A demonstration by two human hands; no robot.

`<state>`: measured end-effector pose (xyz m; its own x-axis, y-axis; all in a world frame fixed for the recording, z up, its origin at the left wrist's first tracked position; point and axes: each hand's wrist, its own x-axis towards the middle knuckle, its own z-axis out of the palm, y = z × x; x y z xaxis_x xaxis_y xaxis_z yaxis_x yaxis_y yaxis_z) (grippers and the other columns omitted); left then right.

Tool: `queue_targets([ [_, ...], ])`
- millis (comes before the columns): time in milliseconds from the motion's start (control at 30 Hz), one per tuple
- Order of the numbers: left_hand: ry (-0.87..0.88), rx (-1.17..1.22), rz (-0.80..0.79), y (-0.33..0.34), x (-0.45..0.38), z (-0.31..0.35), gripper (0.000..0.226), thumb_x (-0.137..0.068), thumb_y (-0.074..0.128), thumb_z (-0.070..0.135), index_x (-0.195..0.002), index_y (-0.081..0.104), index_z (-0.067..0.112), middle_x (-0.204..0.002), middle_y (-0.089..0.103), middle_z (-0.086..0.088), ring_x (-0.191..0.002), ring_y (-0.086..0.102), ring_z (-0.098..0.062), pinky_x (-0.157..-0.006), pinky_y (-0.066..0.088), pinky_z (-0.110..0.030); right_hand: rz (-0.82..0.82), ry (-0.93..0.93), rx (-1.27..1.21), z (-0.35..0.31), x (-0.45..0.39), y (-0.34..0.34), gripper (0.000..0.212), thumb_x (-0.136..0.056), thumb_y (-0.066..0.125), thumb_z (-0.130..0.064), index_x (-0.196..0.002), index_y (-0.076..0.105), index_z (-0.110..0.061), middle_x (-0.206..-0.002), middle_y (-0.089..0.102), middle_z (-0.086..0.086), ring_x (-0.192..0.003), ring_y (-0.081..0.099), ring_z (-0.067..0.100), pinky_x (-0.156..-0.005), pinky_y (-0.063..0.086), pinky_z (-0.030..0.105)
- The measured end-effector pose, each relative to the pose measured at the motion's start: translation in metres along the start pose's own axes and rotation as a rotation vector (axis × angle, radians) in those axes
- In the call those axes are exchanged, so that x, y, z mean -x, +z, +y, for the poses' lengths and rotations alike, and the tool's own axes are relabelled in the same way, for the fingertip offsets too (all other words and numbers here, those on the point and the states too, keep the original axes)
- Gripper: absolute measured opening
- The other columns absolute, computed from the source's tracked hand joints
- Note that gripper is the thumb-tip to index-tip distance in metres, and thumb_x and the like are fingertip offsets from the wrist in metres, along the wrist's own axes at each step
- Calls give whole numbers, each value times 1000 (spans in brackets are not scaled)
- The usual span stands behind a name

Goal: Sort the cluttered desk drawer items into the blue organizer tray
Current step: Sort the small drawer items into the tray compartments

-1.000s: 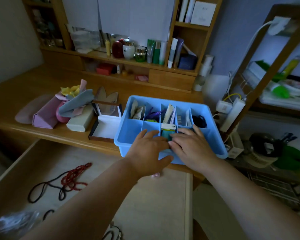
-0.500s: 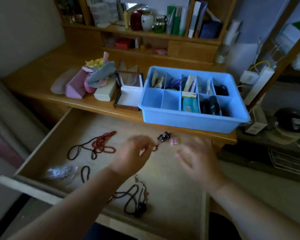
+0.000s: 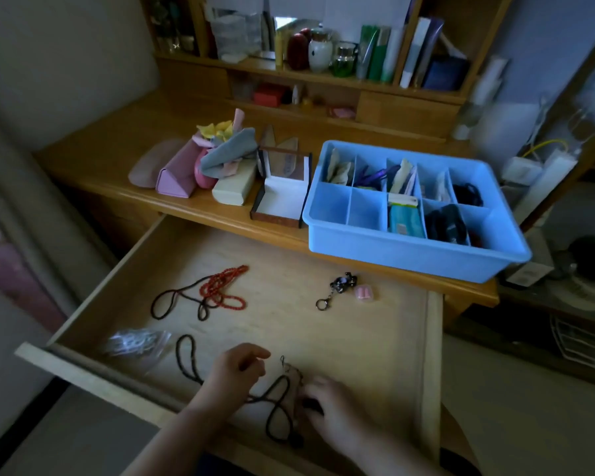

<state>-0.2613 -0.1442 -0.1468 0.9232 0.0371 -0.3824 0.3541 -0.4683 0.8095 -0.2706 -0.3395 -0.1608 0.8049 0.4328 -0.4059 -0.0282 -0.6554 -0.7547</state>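
A: Where is the dark cord [image 3: 278, 405] found?

B: At the drawer [image 3: 323, 338] front, between both hands; left hand [image 3: 236, 371] fingers curled loosely, right hand [image 3: 327, 405] grip cannot be told.

A: The risk?

B: Loops could be snagged or dropped before the blue organizer tray [image 3: 392, 250] is reached.

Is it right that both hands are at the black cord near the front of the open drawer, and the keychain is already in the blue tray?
Not quite. The head view shows the keychain lying in the drawer, not in the blue tray. Both hands, left and right, are at the black cord.
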Motion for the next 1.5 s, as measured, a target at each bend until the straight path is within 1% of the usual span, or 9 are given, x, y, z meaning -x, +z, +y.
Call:
queue_targets([
  [200, 304, -179, -440, 40, -1, 37, 28, -83, 63, 18, -108, 57, 31, -94, 65, 18, -77, 62, 2, -66, 48, -15, 101, 106, -861, -17, 10, -52, 11, -89, 57, 0, -90, 66, -5, -77, 65, 6, -62, 60, 15, -60, 53, 23],
  [433, 264, 73, -161, 45, -4, 74, 22, -91, 56, 13, -73, 67, 21, -57, 64, 1, -48, 56, -8, -50, 47, -22, 388, 268, -1401, -10, 3, -94, 24, -89, 56, -25, -94, 70, -7, -68, 65, 7, -62, 58, 17, -59, 48, 29],
  [600, 520, 21, -192, 47, -7, 108, 20, -83, 63, 17, -77, 68, 35, -69, 66, 12, -62, 60, 1, -64, 50, -21, 189, 401, -1733, -16, -6, -84, 41, -82, 57, -36, -99, 66, 0, -76, 64, 18, -67, 61, 28, -63, 51, 35],
  [733, 728, -96, 108, 41, -16, 115, 27, -80, 64, 20, -99, 67, 38, -85, 59, 16, -64, 59, -4, -60, 46, -15, 57, 272, -1905, -32, -4, -98, 37, -84, 58, -26, -91, 66, 8, -83, 64, 23, -67, 67, 33, -54, 57, 36],
  [933, 612, 197, 290, 40, -33, 85, 35, -82, 64, -2, -85, 72, 32, -71, 60, 6, -48, 49, -6, -48, 40, -16, 31, -68, -1344, -84, 7, -193, 16, -79, 56, -8, -85, 71, -9, -75, 62, 12, -49, 52, 13, -41, 41, 21],
  [1100, 206, 136, 175, 45, -48, 39, 36, -83, 65, 2, -79, 68, 38, -63, 64, -2, -47, 51, -11, -51, 48, -24, 510, -178, 204, -129, -48, -274, 9, -88, 64, -16, -92, 58, -21, -80, 60, -3, -62, 50, 8, -57, 39, 21],
  [1200, 125, 43, 134, 44, -47, 22, 31, -83, 64, 5, -84, 67, 35, -73, 66, 0, -49, 55, -7, -58, 52, -28, 245, -34, 792, -127, -90, -274, 17, -85, 67, -14, -102, 65, -14, -100, 64, 0, -86, 56, 16, -70, 41, 25],
  [1333, 107, -20, 115, 40, -47, 10, 24, -85, 61, 6, -90, 67, 29, -73, 66, 1, -57, 59, -8, -57, 48, -18, 144, 15, 960, -112, -111, -260, 27, -82, 64, -10, -108, 66, -17, -107, 67, 4, -94, 60, 25, -76, 48, 32],
  [1500, 111, -14, 82, 39, -50, 10, 25, -88, 58, 7, -91, 64, 32, -77, 67, 5, -59, 59, -3, -56, 47, -13, 267, 12, 675, -102, -97, -267, 41, -81, 73, -24, -121, 62, -25, -116, 64, -5, -102, 59, 13, -87, 46, 26],
])
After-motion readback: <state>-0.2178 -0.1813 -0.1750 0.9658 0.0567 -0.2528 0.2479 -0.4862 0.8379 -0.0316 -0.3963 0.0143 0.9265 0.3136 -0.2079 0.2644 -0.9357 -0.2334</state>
